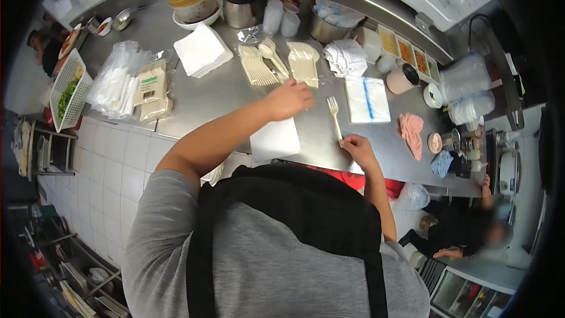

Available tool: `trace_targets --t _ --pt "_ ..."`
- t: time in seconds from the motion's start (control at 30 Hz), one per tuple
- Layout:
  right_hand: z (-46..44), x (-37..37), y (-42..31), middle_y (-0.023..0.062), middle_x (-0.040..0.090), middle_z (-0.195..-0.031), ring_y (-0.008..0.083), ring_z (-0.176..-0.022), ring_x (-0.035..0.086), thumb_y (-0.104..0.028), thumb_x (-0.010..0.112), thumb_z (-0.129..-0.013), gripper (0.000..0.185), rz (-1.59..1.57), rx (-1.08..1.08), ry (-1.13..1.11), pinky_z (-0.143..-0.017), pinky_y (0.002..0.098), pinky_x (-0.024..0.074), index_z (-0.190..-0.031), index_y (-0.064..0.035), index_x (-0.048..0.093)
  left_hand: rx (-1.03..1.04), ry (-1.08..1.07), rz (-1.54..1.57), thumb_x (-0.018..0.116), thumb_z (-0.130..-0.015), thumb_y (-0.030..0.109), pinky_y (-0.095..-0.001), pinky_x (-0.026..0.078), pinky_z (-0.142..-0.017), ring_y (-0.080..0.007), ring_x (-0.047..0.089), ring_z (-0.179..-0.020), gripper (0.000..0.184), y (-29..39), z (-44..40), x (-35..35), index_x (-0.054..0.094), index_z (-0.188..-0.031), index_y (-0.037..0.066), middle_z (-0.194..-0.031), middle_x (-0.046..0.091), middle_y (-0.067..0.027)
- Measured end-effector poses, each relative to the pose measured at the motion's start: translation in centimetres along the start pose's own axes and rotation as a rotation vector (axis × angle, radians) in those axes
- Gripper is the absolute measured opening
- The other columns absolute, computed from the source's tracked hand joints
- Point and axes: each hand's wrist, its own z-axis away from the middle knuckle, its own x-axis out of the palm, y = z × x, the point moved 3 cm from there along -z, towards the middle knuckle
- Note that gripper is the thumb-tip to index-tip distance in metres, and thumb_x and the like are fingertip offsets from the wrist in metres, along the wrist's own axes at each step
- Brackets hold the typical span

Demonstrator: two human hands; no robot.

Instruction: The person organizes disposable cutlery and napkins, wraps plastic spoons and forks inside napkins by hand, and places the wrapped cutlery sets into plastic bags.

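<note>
Right hand (358, 148): closed, its fingertips pinching the handle end of the fork.
Fork (333, 113): pale, smooth and slim, with narrow tines pointing away from the person; it was in the right hand, over the table.
Left hand (289, 100): fingers bent, palm down, just beside the bagged cutlery; whether it gripped anything could not be told.
Cutlery: cream-coloured forks (255, 66) fanned in clear, crinkled plastic, with round-bowled spoons (273, 56) next to them and a flat, pale pack (303, 63) beyond.
Paper: a white sheet (275, 139) with straight edges near the left forearm; a thick, squared stack (203, 50) farther left.
White packet (368, 100): flat and nearly square, crossed by a blue stripe, right of the fork.
Cloths: a crumpled pink cloth (411, 135) and, nearer the right edge, a bunched blue cloth (442, 164).
Table (220, 101): grey metal with a dull sheen.
Left side: glossy, wrinkled plastic bags (118, 82) and a white latticed basket (73, 91) of leafy greens.
Far side: a clear tub (193, 6) with a round yellow lid, translucent cups (273, 16), and a row of square food trays (406, 52).
</note>
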Motion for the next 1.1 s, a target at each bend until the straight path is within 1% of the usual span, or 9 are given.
trace_targets --t 0.13,0.17,0.27,0.4,0.5,0.6,0.8,0.87,1.1 --pt "2.1 -1.2 0.7 0.0072 0.060 -0.071 0.0167 -0.061 0.056 -0.022 0.075 -0.075 0.024 0.162 -0.111 0.284 -0.057 0.0316 0.0450 -0.081 -0.0004 0.066 0.124 -0.201 0.145 0.051 -0.083 0.015 -0.0394 0.035 -0.090 -0.0182 0.051 -0.104 0.016 6.2 -3.5 2.6 0.062 -0.096 0.016 -0.099 0.058 -0.0003" --pt "2.5 -1.2 -0.6 0.0118 0.061 -0.077 0.0242 -0.065 0.059 -0.023 0.076 -0.073 0.027 0.297 -0.163 0.367 -0.061 0.0364 0.0480 -0.084 0.0001 0.066 0.157 -0.232 0.183 0.051 -0.084 0.014 -0.0398 0.034 -0.091 -0.0179 0.051 -0.104 0.016 7.3 -4.1 3.0 0.061 -0.096 0.016 -0.098 0.059 0.0002" --pt "2.0 0.4 -1.8 0.0131 0.060 -0.078 0.0290 -0.068 0.060 -0.021 0.075 -0.073 0.026 0.542 -0.330 0.596 -0.064 0.0397 0.0486 -0.084 -0.0006 0.064 0.201 -0.108 0.199 0.050 -0.084 0.014 -0.0402 0.033 -0.094 -0.0187 0.051 -0.103 0.017 9.1 -4.8 5.0 0.061 -0.097 0.017 -0.099 0.058 -0.0003" --pt "1.5 0.3 -0.2 0.0141 0.060 -0.078 0.0308 -0.069 0.060 -0.014 0.071 -0.076 0.015 0.548 -0.271 0.597 -0.064 0.0416 0.0484 -0.082 -0.0022 0.064 0.097 0.218 0.205 0.050 -0.085 0.014 -0.0426 0.035 -0.096 -0.0234 0.050 -0.113 0.020 7.5 -2.9 3.8 0.062 -0.100 0.017 -0.115 0.057 -0.0039" --pt "2.9 -1.1 0.4 0.0139 0.061 -0.075 0.0305 -0.066 0.060 -0.013 0.069 -0.075 0.011 0.511 -0.254 0.577 -0.063 0.0410 0.0486 -0.077 -0.0029 0.064 -0.194 0.240 0.123 0.062 -0.079 0.014 -0.0440 0.039 -0.093 -0.0273 0.049 -0.115 0.021 4.2 -0.1 3.0 0.062 -0.099 0.015 -0.117 0.056 -0.0054" --pt "4.4 -1.3 -0.5 0.0133 0.062 -0.073 0.0307 -0.065 0.060 -0.011 0.068 -0.075 0.010 0.402 -0.259 0.545 -0.062 0.0405 0.0488 -0.073 -0.0028 0.064 -0.265 0.312 0.285 0.068 -0.075 0.013 -0.0437 0.041 -0.092 -0.0289 0.049 -0.112 0.023 3.5 2.3 1.2 0.062 -0.097 0.012 -0.117 0.055 -0.0065" --pt "3.9 -2.6 1.0 0.0163 0.064 -0.074 0.0356 -0.066 0.062 -0.011 0.062 -0.081 0.009 0.498 -0.287 0.775 -0.062 0.0429 0.0488 -0.084 -0.0033 0.059 -0.135 0.258 0.360 0.071 -0.074 0.015 -0.0440 0.040 -0.093 -0.0301 0.048 -0.112 0.025 8.0 4.9 -0.5 0.061 -0.097 0.011 -0.117 0.055 -0.0072" --pt "3.8 -4.1 2.0 0.0162 0.065 -0.074 0.0348 -0.066 0.063 -0.010 0.061 -0.083 0.010 0.479 -0.269 0.858 -0.063 0.0424 0.0493 -0.086 -0.0021 0.057 -0.201 0.158 0.355 0.074 -0.072 0.019 -0.0449 0.038 -0.097 -0.0320 0.046 -0.118 0.039 8.6 7.2 -0.8 0.059 -0.107 0.012 -0.124 0.052 -0.0087" --pt "6.2 -3.5 3.8 0.0134 0.059 -0.089 0.0324 -0.080 0.057 -0.006 0.065 -0.079 0.013 0.633 -0.588 0.685 -0.071 0.0414 0.0472 -0.088 -0.0044 0.056 -0.216 -0.023 0.314 0.079 -0.067 0.017 -0.0462 0.034 -0.103 -0.0331 0.037 -0.131 0.059 7.5 12.5 -1.1 0.055 -0.121 0.014 -0.142 0.041 -0.0099"
